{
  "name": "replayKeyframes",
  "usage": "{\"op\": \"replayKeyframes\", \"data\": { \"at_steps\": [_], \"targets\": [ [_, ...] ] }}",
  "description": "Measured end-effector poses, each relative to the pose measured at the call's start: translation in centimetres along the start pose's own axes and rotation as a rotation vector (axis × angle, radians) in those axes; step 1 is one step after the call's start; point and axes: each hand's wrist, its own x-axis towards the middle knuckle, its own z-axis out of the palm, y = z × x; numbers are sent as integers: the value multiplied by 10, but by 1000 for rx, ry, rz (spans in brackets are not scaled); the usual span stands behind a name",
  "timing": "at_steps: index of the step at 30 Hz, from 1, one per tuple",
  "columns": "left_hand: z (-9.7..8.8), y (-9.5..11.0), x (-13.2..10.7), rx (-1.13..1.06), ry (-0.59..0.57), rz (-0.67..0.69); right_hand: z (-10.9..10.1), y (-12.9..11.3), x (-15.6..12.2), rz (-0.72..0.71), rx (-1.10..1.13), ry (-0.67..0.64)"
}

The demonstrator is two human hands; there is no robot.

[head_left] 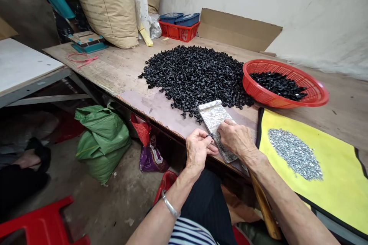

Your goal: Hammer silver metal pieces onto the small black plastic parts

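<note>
A large heap of small black plastic parts (pixel 195 76) covers the middle of the wooden workbench (pixel 94 69). Near its front edge lies a speckled grey-white slab (pixel 212 120), with my right hand (pixel 235 138) pressing on it and curled over its side. My left hand (pixel 198 149) pinches a small black part (pixel 209 135) against the slab's edge. A red plastic basket (pixel 284 84) holds more black parts. Silvery metal bits (pixel 294 155) lie in a patch on a yellow mat (pixel 330 168) to my right.
A green sack (pixel 102 141) and a purple bag stand on the floor below the bench's front edge. Tall paper sacks, a red crate with blue trays, and cardboard stand at the back. A white table is to the left, a red stool at lower left.
</note>
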Motion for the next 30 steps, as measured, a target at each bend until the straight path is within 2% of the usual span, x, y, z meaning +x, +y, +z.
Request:
{"op": "replayKeyframes", "data": {
  "at_steps": [10,18,20,23,25,30],
  "targets": [
    [-4,4,-1,-13,27,30,-2,-2,2,-27,59,-1],
    [-9,7,-9,3,39,74,6,0,-16,9,327,85],
    [-9,7,-12,17,35,78,7,-2,-26,29,500,82],
    [-8,5,-14,36,19,87,11,-4,-36,65,1045,88],
    [-7,4,-15,51,3,94,15,-5,-37,87,1299,112],
    [-3,4,-17,92,-18,106,16,-2,-35,87,1344,92]
  ]
}}
